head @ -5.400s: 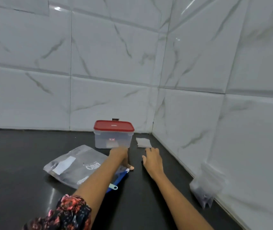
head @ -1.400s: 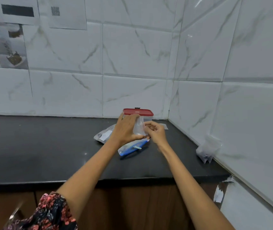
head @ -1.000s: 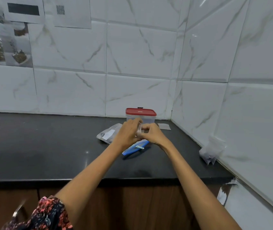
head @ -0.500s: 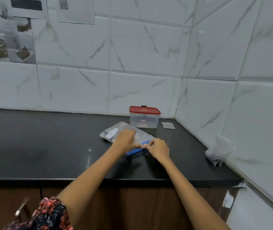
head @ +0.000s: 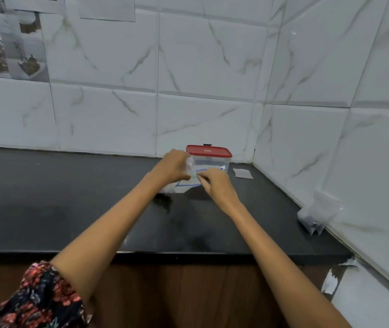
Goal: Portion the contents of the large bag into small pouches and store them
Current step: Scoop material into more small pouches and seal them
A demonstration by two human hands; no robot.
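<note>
Black counter (head: 70, 209) runs along white tiled walls. Near the right wall, small filled pouches (head: 316, 215) lean, likely kept out of the way. Farther in, both hands are close together, each holding the large bag (head: 187, 182) by its blue mouth. The left hand (head: 173, 166) grips one side and the right hand (head: 214, 183) pinches the other, maybe to pull it open. Behind stands a red-lidded box (head: 210, 159), with a flat pouch (head: 242, 173) beside it.
</note>
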